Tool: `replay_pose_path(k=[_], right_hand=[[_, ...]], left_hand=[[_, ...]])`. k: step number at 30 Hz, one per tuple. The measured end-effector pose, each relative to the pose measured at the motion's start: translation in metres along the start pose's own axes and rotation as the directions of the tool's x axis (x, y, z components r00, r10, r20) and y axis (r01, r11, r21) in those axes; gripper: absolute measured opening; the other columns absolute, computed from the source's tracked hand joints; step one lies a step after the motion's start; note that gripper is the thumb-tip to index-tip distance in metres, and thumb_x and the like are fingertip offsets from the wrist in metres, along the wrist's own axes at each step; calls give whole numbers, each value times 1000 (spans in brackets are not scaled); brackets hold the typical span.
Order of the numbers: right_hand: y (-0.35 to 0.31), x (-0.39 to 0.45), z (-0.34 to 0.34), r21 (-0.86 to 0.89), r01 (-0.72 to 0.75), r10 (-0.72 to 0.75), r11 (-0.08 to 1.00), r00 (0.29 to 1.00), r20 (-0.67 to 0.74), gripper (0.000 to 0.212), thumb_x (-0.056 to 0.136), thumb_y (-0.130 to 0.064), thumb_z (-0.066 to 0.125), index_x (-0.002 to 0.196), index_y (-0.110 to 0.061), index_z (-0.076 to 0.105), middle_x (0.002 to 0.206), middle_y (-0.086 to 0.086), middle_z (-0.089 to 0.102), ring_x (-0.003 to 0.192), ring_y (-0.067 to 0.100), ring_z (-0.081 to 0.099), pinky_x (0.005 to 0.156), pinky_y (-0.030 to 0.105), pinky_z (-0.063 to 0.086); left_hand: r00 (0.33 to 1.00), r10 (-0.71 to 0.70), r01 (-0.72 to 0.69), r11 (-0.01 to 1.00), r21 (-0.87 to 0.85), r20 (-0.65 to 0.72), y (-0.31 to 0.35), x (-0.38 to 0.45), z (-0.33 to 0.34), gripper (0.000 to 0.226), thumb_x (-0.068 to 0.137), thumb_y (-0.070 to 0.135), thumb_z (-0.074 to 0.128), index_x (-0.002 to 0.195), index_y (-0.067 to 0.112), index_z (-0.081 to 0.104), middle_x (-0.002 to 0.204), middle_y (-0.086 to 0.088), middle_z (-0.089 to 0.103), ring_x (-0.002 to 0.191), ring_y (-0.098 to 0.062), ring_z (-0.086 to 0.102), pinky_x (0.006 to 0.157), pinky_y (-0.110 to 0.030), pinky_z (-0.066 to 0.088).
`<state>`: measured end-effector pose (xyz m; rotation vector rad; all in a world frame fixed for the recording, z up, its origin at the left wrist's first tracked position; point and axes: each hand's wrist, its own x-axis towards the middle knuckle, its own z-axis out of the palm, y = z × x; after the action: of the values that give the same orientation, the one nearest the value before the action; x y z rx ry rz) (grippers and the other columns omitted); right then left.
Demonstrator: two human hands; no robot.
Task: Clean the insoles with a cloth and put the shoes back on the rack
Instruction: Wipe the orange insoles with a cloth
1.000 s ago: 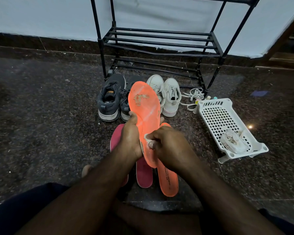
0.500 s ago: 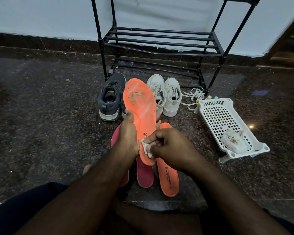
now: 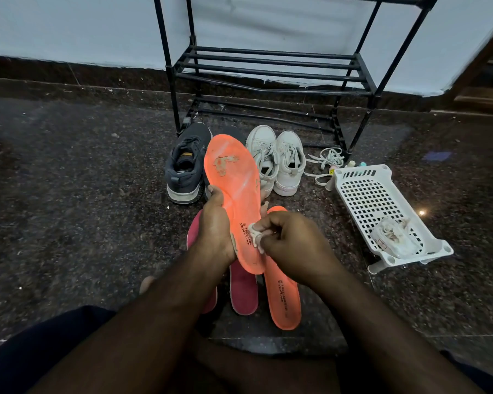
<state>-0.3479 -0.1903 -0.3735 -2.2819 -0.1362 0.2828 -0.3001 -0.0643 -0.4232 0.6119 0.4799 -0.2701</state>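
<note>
Since a second ago the held insole [image 3: 235, 194] has tipped a little leftward, its toe now covering more of the second dark shoe, and the cloth [image 3: 255, 236] has slid down toward the heel print. The left hand [image 3: 215, 228] grips the insole's left edge, thumb on its face and fingers curled behind. The right hand [image 3: 289, 241] pinches the small white cloth in curled fingers against the insole's lower right edge. Under the hands, a second orange insole [image 3: 283, 300] and two red insoles [image 3: 242, 291] lie on the dark speckled stone floor [image 3: 77, 211]. A dark shoe [image 3: 185, 169] and a white pair [image 3: 276, 163] stand before the black rack [image 3: 268, 69], which is against a pale wall. A white basket [image 3: 382, 200] lies to the right.
</note>
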Motion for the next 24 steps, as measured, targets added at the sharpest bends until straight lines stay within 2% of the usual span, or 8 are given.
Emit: replay_pose_path(k=[2, 5, 9, 13, 16, 18, 21, 24], right_hand=[[0, -3, 6, 34, -24, 21, 999, 997, 75, 15, 83, -7, 66, 87, -21, 71, 73, -3, 73, 68, 7, 70, 76, 34, 58], [-2, -4, 8, 326, -81, 16, 942, 980, 196, 16, 83, 4, 68, 88, -10, 71, 72, 9, 73, 63, 20, 68, 71, 38, 59], [-1, 6, -16, 561, -88, 53, 823, 996, 78, 18, 82, 11, 67, 94, -3, 71, 81, 18, 72, 69, 30, 62, 63, 31, 55], [15, 13, -19, 196, 34, -21, 980, 997, -68, 17, 78, -10, 72, 92, -20, 75, 82, -2, 75, 76, 18, 71, 76, 41, 59], [10, 6, -4, -25, 27, -27, 999, 999, 26, 19, 80, -11, 66, 94, -22, 74, 77, -12, 70, 78, 4, 67, 74, 17, 52], [3, 2, 4, -44, 30, -27, 999, 997, 76, 16, 82, -11, 64, 90, -21, 73, 73, -9, 71, 73, 3, 67, 71, 17, 52], [-1, 0, 3, 166, 17, -42, 986, 987, 153, 17, 79, -5, 67, 88, -18, 73, 72, 0, 74, 69, 13, 71, 76, 40, 59], [3, 5, -1, 24, 142, -141, 990, 988, -56, 20, 82, -8, 66, 95, -21, 75, 87, -5, 72, 82, 8, 67, 82, 27, 53]], left_hand=[[1000, -4, 4, 1000, 0, -1, 1, 0, 0, 86, 98, 73, 22, 118, 1, 64, 114, -23, 72, 92, -32, 72, 84, -41, 54], [999, -14, 14, 1000, -10, -39, 2, 2, -2, 87, 98, 73, 25, 121, -2, 63, 118, -25, 70, 95, -36, 69, 84, -44, 54], [997, -72, 71, 997, 34, 36, -2, -1, -1, 91, 96, 75, 22, 125, -2, 61, 122, -27, 67, 114, -42, 61, 105, -55, 43], [998, -36, 33, 998, 51, 51, -5, -1, -1, 85, 99, 70, 21, 114, -1, 66, 110, -25, 71, 103, -38, 66, 100, -50, 46], [999, -23, 21, 999, 50, 36, -5, -1, 1, 86, 98, 72, 22, 115, -1, 65, 112, -25, 71, 92, -35, 72, 93, -46, 52], [1000, -5, 5, 1000, 17, 4, -5, 0, 0, 84, 99, 70, 25, 113, -2, 65, 111, -26, 72, 88, -34, 75, 89, -46, 54], [1000, -1, 1, 1000, 16, -4, -3, 3, -2, 85, 99, 70, 26, 110, -2, 68, 109, -24, 73, 89, -34, 74, 86, -46, 53], [997, -68, 68, 997, 31, 28, -7, 0, 0, 89, 99, 69, 25, 96, -3, 77, 103, -25, 73, 87, -35, 75, 84, -48, 51]])
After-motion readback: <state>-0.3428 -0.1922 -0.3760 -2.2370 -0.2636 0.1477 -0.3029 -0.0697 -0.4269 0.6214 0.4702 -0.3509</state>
